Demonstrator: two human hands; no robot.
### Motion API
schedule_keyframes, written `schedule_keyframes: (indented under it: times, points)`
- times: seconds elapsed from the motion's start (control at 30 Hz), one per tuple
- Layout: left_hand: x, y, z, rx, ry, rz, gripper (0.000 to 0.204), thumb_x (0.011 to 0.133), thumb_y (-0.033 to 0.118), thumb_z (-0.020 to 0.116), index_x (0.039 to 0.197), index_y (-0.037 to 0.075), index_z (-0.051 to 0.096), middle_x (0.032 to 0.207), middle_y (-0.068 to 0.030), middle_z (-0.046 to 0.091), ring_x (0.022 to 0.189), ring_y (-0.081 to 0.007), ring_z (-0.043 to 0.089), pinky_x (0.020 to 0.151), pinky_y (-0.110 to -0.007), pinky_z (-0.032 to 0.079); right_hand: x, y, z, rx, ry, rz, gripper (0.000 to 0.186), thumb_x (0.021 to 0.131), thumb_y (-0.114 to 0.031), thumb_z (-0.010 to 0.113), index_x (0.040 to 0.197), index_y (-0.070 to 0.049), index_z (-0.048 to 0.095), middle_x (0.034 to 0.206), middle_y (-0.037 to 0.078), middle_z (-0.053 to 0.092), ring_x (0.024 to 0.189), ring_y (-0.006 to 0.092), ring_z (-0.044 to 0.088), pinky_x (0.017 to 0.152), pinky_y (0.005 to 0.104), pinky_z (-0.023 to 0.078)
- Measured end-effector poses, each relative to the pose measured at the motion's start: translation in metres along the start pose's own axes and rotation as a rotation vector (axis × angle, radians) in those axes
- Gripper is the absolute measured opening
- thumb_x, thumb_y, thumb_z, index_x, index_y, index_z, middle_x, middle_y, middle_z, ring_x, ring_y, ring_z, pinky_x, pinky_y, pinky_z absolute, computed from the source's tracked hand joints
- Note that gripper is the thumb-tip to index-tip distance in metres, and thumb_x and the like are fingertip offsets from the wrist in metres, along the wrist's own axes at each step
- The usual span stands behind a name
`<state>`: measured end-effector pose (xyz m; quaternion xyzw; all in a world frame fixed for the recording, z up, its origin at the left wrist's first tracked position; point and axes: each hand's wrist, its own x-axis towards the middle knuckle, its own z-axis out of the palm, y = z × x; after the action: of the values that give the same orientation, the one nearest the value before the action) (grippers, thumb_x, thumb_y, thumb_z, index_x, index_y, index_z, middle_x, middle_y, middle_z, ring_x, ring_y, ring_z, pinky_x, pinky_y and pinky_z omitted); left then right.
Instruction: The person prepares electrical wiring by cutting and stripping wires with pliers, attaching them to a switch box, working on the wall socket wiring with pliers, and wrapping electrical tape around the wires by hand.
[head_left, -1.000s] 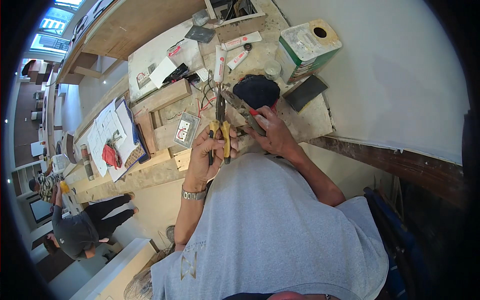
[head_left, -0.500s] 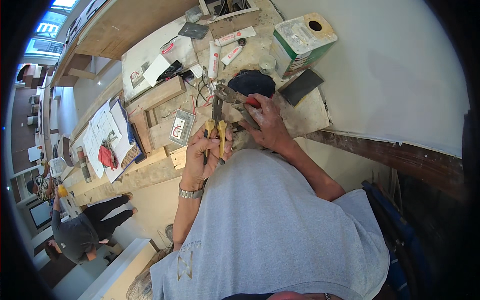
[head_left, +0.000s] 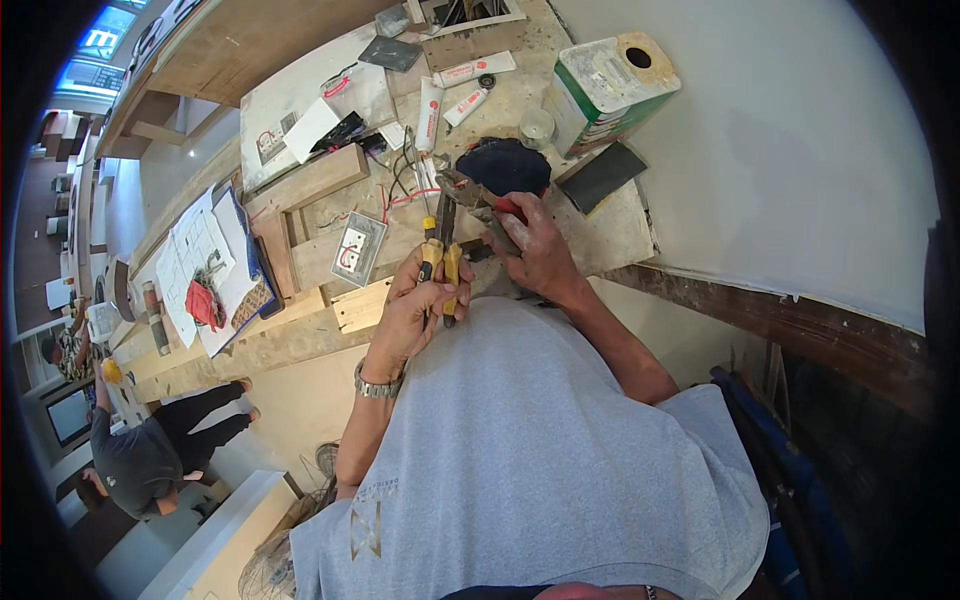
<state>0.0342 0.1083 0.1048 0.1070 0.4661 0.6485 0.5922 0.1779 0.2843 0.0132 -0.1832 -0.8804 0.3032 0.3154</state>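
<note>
My left hand grips yellow-and-black pliers upright, along with what looks like a slim screwdriver with a yellow handle. My right hand is closed on a worn metal tool, apparently pliers, with red on its handle; its head crosses the yellow pliers' jaws, and whether they touch I cannot tell. Just beyond lie a dark cloth pad and loose red and black wires. A socket box with a short red wire rests left of my hands.
The worktop also bears white tubes, a metal can, a glass jar, a dark sheet, wood strips and papers on a clipboard. A co-worker and another person are at left.
My right hand and its tool have moved slightly left toward the yellow pliers. A slim shaft with a yellow handle now shows separately beside those pliers in my left hand.
</note>
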Motion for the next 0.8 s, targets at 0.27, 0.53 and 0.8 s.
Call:
schedule_keyframes:
  times: [0.27,0.53,0.8]
  points:
    - [-0.001,0.005,0.006,-0.082,-0.054,-0.029,0.042,0.092,-0.001,0.053,0.134,0.001,0.055,0.122,-0.0182,0.067,0.103,-0.0268,0.072,0.083,-0.038,0.062,0.002,-0.006,-0.006,-0.033,0.019,-0.044,0.046,0.075,-0.003,0.084,0.119,0.003,0.072,0.125,0.02,0.059,0.115,0.0378,0.061,0.101,0.0464,0.053]
    - [0.002,-0.002,-0.009,-0.186,-0.059,-0.009,0.039,0.096,0.002,0.054,0.136,0.002,0.054,0.117,-0.0185,0.067,0.084,-0.0207,0.064,0.067,-0.033,0.055,0.0,-0.005,0.0,-0.067,-0.044,-0.022,0.053,0.071,-0.002,0.083,0.122,0.001,0.071,0.131,0.019,0.057,0.119,0.0391,0.059,0.103,0.0471,0.051]
    - [0.005,-0.002,-0.01,-0.135,-0.03,0.0,0.029,0.11,0.02,0.057,0.133,0.003,0.054,0.115,-0.0197,0.071,0.081,-0.0176,0.063,0.062,-0.03,0.053,0.003,-0.017,0.002,-0.149,-0.042,-0.014,0.05,0.074,-0.009,0.082,0.122,0.001,0.071,0.139,0.02,0.055,0.125,0.0397,0.057,0.107,0.0536,0.045]
